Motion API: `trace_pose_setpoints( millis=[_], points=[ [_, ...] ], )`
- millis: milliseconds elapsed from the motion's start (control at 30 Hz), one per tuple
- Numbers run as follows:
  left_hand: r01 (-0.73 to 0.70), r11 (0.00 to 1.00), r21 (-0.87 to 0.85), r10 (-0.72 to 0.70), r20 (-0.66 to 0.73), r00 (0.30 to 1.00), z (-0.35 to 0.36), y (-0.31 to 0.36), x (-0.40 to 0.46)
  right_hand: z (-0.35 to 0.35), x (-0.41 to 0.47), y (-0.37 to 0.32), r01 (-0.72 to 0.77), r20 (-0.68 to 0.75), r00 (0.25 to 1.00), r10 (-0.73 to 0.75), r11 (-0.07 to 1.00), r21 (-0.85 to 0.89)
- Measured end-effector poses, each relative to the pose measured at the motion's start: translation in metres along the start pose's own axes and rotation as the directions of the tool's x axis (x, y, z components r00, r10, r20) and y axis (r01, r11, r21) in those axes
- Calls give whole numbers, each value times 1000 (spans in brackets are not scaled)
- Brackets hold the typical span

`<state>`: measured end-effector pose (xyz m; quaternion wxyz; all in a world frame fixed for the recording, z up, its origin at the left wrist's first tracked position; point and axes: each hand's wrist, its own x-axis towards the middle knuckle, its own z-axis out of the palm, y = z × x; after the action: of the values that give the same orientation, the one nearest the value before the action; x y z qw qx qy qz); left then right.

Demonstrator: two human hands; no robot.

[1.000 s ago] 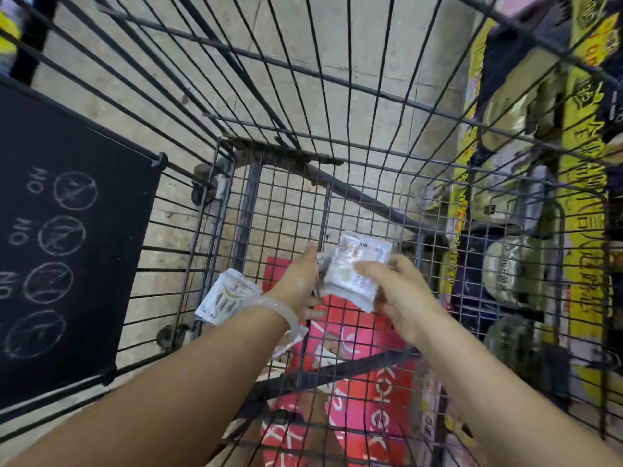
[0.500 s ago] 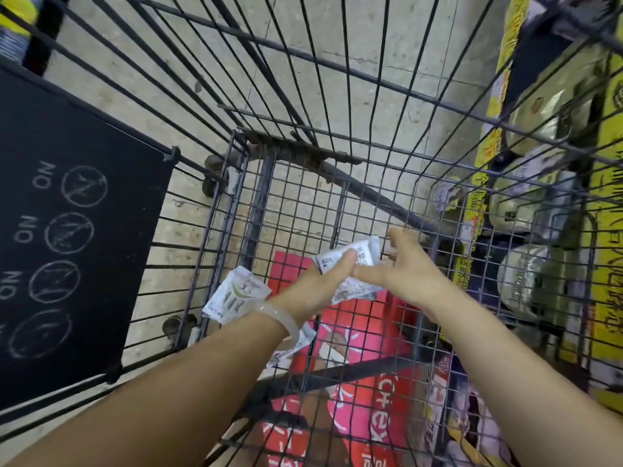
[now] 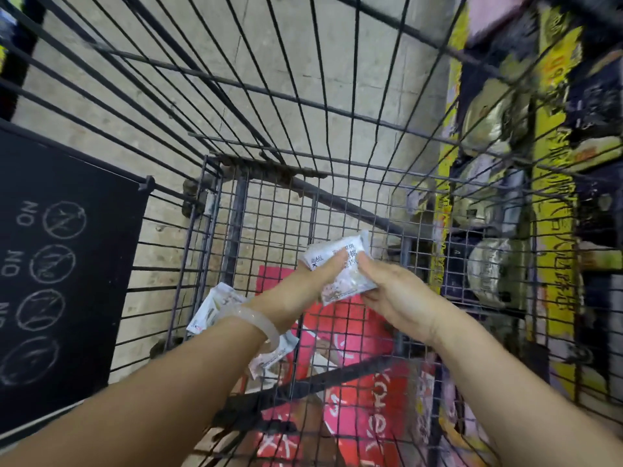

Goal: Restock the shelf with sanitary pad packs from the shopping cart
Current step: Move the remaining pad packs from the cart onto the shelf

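Both hands reach down into the wire shopping cart (image 3: pixel 215 251) and hold one small white sanitary pad pack (image 3: pixel 340 274) between them. My left hand (image 3: pixel 296 291), with a pale bangle on its wrist, grips the pack's left side, thumb on top. My right hand (image 3: pixel 391 294) grips its right side. Another white pack (image 3: pixel 215 306) lies against the cart's left wall below my left wrist, and one more white pack (image 3: pixel 273 355) peeks out under the bangle. Red and pink packs (image 3: pixel 357 335) lie on the cart floor.
A black sign (image 3: pixel 64 271) with chalk-like "NO" symbols hangs on the cart's left side. Through the right wire wall I see blurred shelves with yellow price strips (image 3: pixel 553 251) and pale packaged goods (image 3: pixel 488 274). Concrete floor (image 3: pixel 303 55) lies beyond the cart.
The held white pack has tilted and shifted slightly right in the cart. Both hands stay on it, my left thumb now over its top. The view has tilted a little.
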<state>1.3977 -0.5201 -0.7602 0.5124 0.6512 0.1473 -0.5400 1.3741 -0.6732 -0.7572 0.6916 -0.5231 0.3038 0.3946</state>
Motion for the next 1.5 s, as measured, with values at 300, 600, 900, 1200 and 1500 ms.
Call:
trace_pose_setpoints(
  millis=[300,600,900,1200,1500],
  points=[
    [-338,928,159,347,-38,937,16,85,-97,19,-121,-63,355,-88,922,-376,916,-188],
    [-716,690,111,683,230,694,46,196,-236,70,-307,-125,634,-168,695,-699,706,-315],
    [-926,377,5,711,639,293,131,254,-392,110,-506,-106,723,-438,287,-852,493,-484],
    [-911,289,-294,612,788,-60,262,226,-551,173,-695,-17,575,-533,-77,-843,399,-714],
    [-891,182,-415,414,855,-313,362,137,-699,258,-836,109,392,-621,-297,-725,500,-772]
  ],
)
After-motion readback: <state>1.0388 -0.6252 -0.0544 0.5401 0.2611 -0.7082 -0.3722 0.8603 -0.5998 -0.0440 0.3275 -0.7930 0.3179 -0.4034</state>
